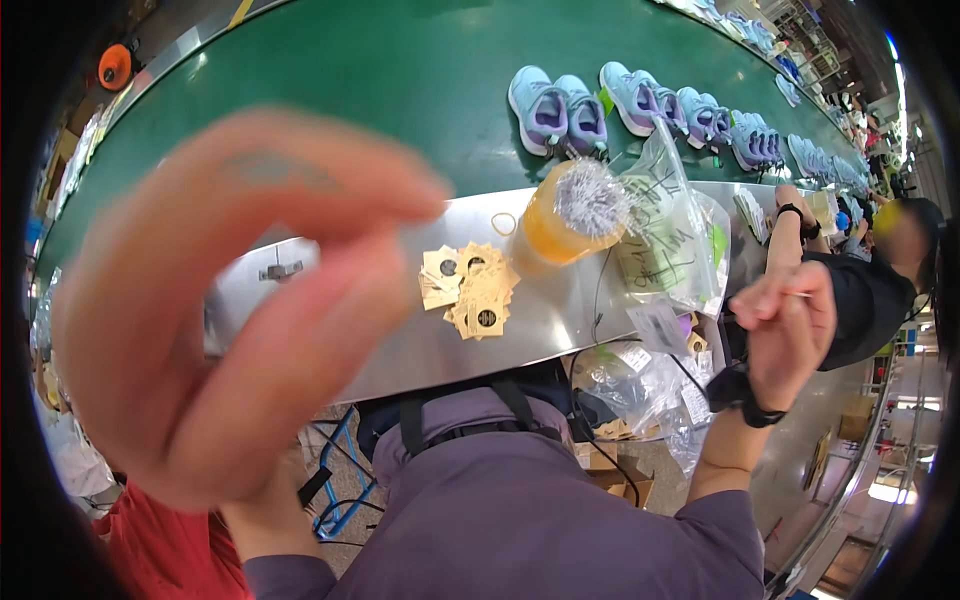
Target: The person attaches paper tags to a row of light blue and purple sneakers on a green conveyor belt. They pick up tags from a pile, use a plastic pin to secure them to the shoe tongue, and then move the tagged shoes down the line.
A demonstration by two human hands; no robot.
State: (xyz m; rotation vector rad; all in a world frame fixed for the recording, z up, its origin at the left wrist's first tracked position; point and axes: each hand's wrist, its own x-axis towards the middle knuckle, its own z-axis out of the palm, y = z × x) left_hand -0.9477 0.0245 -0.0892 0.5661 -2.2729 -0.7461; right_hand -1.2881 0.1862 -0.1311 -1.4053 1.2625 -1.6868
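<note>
Thin fastener strand (800, 293): pinched in my right hand (785, 335), off to the right of the orange tub (555, 225).
My left hand (230, 310) hangs blurred near the lens, fingers curled, holding nothing I can see. I judge I'm between tags; next I'd need one kraft tag (475, 290) from left of the tub.

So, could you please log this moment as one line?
left hand: raised, blurred | right hand: pinching thin pin | paper tags: on steel ledge
</note>
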